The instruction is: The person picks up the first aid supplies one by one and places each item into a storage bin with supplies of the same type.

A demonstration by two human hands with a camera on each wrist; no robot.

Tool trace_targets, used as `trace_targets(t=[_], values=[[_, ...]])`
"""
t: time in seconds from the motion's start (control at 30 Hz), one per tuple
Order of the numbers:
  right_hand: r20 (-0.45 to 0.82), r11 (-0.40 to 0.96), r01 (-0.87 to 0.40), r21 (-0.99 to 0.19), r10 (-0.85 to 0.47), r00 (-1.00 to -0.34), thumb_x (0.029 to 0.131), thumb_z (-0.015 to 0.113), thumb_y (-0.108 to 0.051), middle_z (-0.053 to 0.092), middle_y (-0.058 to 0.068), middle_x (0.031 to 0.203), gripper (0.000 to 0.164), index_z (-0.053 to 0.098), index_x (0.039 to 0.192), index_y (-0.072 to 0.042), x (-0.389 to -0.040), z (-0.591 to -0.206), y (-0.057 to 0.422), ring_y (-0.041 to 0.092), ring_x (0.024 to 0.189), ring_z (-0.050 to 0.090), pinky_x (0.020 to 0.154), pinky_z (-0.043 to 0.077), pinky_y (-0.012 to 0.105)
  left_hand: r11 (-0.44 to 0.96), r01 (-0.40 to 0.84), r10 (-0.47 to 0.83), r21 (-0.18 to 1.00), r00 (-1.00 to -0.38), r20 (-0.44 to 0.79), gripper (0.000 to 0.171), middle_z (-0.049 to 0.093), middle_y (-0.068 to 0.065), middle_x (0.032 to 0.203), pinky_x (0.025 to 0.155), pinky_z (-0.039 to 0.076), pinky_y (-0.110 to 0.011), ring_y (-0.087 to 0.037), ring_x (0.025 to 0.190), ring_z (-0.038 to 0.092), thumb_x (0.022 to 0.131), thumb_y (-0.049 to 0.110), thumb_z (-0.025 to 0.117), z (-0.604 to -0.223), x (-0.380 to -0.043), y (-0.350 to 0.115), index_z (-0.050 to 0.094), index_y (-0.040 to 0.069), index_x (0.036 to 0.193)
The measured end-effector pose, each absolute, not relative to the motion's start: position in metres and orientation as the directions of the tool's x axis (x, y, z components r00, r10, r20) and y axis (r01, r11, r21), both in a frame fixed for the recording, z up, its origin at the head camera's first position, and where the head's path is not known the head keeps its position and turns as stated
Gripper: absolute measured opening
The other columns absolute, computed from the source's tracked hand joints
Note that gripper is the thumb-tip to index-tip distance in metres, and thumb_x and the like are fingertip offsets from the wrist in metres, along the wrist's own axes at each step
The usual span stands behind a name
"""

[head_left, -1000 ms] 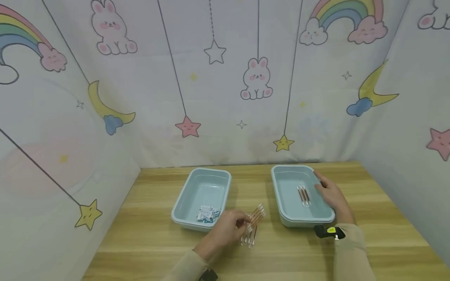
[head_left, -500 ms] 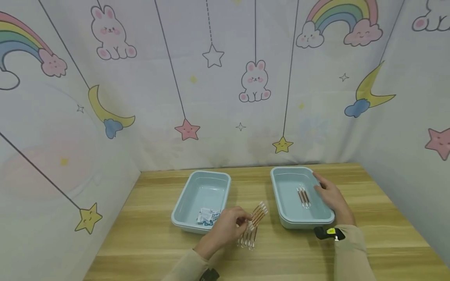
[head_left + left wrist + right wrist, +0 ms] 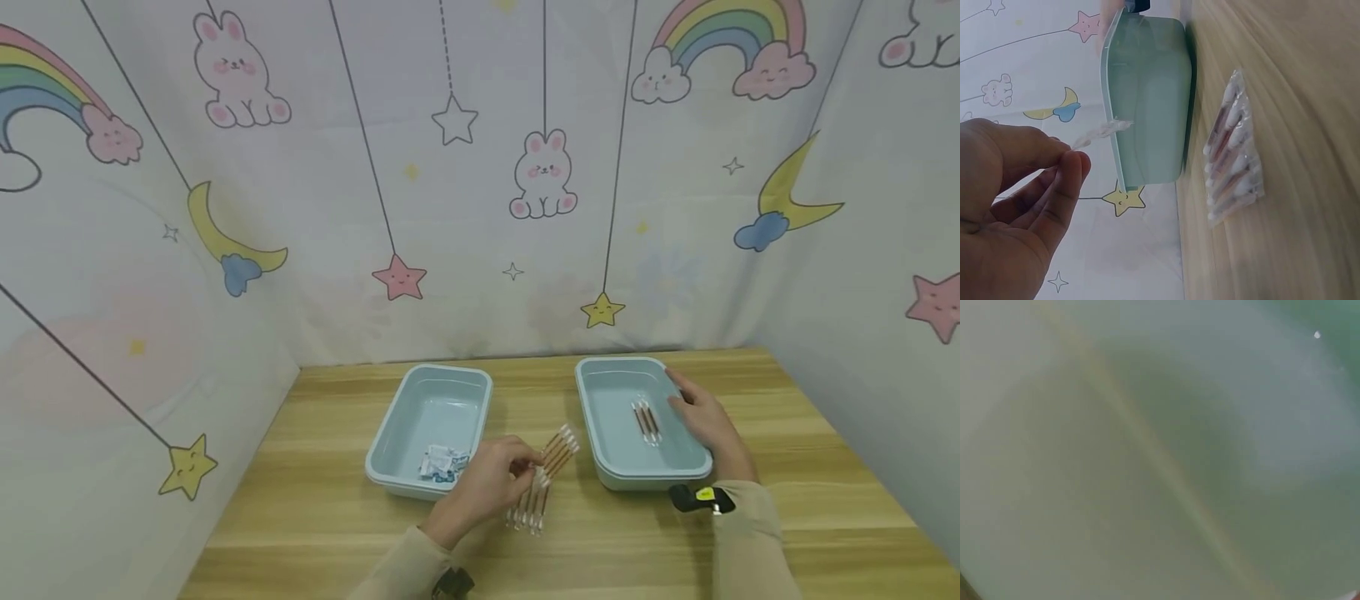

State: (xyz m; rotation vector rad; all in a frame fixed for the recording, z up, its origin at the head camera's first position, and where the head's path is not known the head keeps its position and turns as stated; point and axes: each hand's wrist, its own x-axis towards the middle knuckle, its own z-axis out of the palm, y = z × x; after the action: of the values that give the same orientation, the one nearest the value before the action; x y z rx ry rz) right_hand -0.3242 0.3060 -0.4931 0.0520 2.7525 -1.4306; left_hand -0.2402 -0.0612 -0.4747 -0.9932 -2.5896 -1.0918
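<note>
Swab packet (image 3: pixel 561 451), probably light, slick-filmed, stiff along its sticks: left hand (image 3: pixel 487 481) pinches near one end, likely best hold, another packet (image 3: pixel 531 507) lying below the grip.

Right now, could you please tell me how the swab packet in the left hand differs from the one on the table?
The held packet is pinched in the left hand, off the table; the table packet lies on the table, clear of the hand. In the left wrist view, the held packet shows nearly edge-on, the table packet its row of swabs. Both pack white-tipped brown swabs in clear wrapping.
</note>
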Motion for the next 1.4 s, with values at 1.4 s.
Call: trace_targets(t=[1.4], values=[[-0.06,0.591,0.062,-0.804,0.024,-0.998,0.103,0.039,-0.017,0.022,0.027,0.157,0.056,0.022,0.155,-0.012,-0.323,-0.493,0.302,0.05,0.143,0.021,0.113,0.023,0.064,0.526,0.698,0.532,0.486,-0.716,0.452,0.015,0.07,-0.003,0.089,0.067,0.048,-0.003,-0.001,0.073,0.064,0.083,-0.001,0.068,-0.454,-0.251,-0.045,0.074,0.006,0.095]])
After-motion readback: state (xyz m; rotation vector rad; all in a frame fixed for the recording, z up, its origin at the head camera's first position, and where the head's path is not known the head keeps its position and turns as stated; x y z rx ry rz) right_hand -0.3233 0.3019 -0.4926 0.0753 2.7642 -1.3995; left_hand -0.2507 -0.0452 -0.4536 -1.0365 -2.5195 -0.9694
